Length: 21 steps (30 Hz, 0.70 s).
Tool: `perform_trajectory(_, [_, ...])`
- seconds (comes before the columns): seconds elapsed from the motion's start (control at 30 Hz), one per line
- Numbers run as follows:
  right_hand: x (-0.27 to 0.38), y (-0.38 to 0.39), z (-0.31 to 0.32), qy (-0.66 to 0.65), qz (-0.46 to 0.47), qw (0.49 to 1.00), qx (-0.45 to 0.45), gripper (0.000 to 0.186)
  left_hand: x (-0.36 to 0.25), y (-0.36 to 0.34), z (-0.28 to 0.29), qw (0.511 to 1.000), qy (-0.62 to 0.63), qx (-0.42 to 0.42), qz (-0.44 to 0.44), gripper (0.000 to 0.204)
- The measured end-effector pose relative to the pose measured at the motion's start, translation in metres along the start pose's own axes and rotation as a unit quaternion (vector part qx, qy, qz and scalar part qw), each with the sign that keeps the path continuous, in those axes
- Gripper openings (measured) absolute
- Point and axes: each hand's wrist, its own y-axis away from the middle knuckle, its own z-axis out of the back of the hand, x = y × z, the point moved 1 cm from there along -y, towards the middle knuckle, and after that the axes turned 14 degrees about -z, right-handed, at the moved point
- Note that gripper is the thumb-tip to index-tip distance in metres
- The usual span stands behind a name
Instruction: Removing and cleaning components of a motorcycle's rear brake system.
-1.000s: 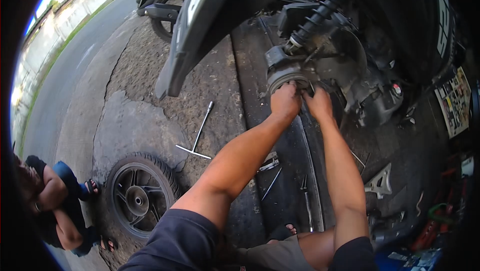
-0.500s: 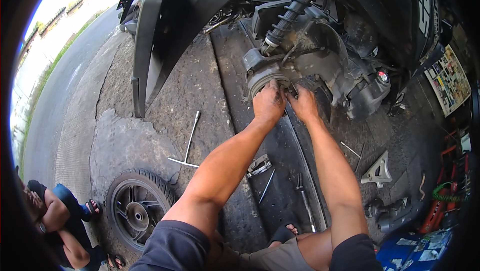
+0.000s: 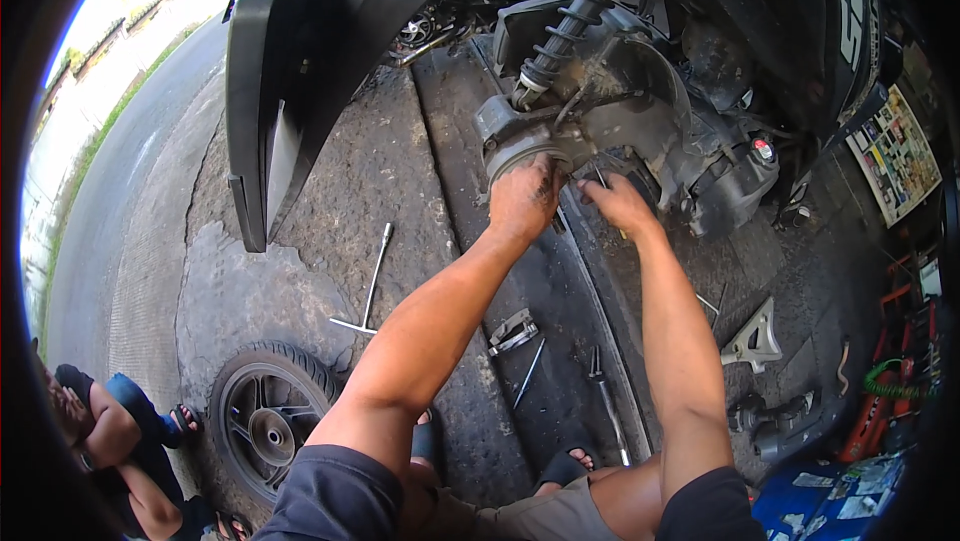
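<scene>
- From my remote seat I see a worn grey concrete floor (image 3: pixel 240 286), cracked and rough, with a smoother patch on its left part and dark, stained strips running lengthwise through the middle.
- Above it, a black plastic-bodied motorcycle (image 3: pixel 735 1) shows its rear; the round grey metal housing (image 3: pixel 522 149) is near the lower end of a black coil-spring shock absorber (image 3: pixel 570 26).
- My left hand (image 3: pixel 525 196) presses against that housing, fingers bent; their tips are hidden, so I cannot tell whether they pinch anything.
- My right hand (image 3: pixel 612 203) is just beside it, thumb and fingers pinching a slim silver tool (image 3: pixel 600 177).
- On the floor lie a silver T-handled wrench (image 3: pixel 377 271), a dark spoked wheel with a black tyre (image 3: pixel 271 436), a silver metal clamp-like part (image 3: pixel 513 332), a thin silver rod (image 3: pixel 530 373) and a long-handled metal ratchet (image 3: pixel 611 411).
- Right of my forearm, I find a pale metal triangular bracket (image 3: pixel 755 341), then red tools (image 3: pixel 872 416) near a blue surface (image 3: pixel 825 501) strewn with paper scraps.
- Far left, a person with folded arms (image 3: pixel 120 431) sits near a grey road (image 3: pixel 85 261).
</scene>
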Motion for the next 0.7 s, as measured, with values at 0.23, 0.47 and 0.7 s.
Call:
perform_trajectory(0.23, [0.013,0.009,0.021,-0.067,-0.118,0.986,0.101,0.035,0.002,0.001,0.004,0.999,-0.025,0.005,-0.039,0.021])
perform_trajectory(0.47, [0.039,0.022,0.032,0.216,0.021,0.976,0.031,0.039,0.012,-0.022,0.013,0.969,-0.087,-0.072,-0.221,0.019])
perform_trajectory(0.7, [0.039,0.021,0.034,0.230,0.012,0.973,0.034,0.038,0.026,-0.032,0.003,0.985,0.046,-0.043,-0.159,0.024])
